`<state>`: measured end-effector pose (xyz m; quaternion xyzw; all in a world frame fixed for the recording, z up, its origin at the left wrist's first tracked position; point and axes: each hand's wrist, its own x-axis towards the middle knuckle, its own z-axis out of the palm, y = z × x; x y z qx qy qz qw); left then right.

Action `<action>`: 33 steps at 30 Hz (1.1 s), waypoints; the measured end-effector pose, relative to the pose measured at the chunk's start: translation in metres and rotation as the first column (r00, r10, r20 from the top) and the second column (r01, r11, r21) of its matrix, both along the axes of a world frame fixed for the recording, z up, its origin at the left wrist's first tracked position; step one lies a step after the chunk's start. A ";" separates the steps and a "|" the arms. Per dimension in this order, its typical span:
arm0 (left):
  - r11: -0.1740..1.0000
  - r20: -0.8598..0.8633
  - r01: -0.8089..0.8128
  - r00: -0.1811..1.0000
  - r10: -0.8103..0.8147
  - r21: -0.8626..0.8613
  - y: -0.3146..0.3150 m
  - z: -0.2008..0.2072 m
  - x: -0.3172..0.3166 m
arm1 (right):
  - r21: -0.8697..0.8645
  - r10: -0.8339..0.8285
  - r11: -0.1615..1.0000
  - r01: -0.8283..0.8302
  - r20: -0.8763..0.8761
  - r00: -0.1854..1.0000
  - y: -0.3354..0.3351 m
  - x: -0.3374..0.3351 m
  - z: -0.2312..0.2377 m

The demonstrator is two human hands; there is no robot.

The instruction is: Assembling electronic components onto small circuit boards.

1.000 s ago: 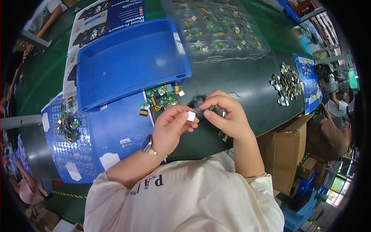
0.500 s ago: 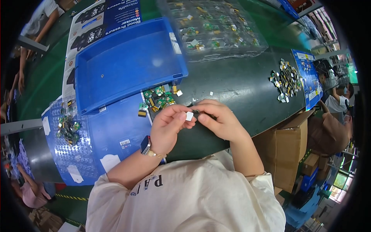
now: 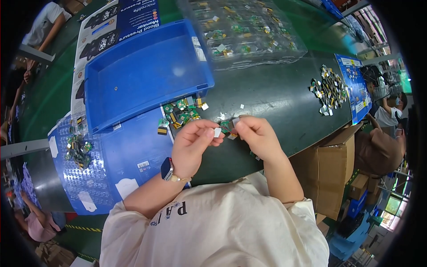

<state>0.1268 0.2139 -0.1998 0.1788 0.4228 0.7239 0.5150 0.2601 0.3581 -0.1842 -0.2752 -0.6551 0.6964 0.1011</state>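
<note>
My left hand (image 3: 194, 141) is closed in a pinch on a small white square piece (image 3: 217, 132), held at its fingertips. Just to its right, my right hand (image 3: 260, 137) pinches a small grey flat piece (image 3: 235, 121) between thumb and forefinger. Small green circuit boards (image 3: 225, 127) lie between the two hands, partly covered by the fingers. Beyond my left hand is a loose pile of green circuit boards (image 3: 183, 111) with black and gold parts. Part of another small board (image 3: 254, 155) shows under my right wrist.
An empty-looking blue bin (image 3: 142, 75) stands beyond the pile. Stacked clear trays (image 3: 249, 35) with boards lie at the far side. Small parts are heaped (image 3: 329, 90) at right, and more boards (image 3: 78, 149) rest on a clear tray at left. A cardboard box (image 3: 318, 173) stands by the table edge.
My right hand has drawn slightly right, away from my left, with the grey piece now showing in its pinch. Green boards between the hands have come into view. My left hand has barely moved.
</note>
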 end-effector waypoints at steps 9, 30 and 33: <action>0.999 -0.112 -0.034 0.993 0.034 0.002 0.000 0.000 0.001 | 0.377 0.051 0.926 -0.011 -0.097 0.994 -0.011 -0.002 0.010; 0.992 0.096 0.125 0.988 -0.121 -0.036 -0.002 -0.006 -0.001 | -0.052 0.125 0.992 -0.119 0.150 0.981 0.001 0.009 0.021; 0.978 0.155 0.210 0.966 -0.205 -0.017 -0.002 -0.007 -0.002 | -0.244 0.143 0.956 -0.163 -0.099 0.985 -0.001 0.008 0.021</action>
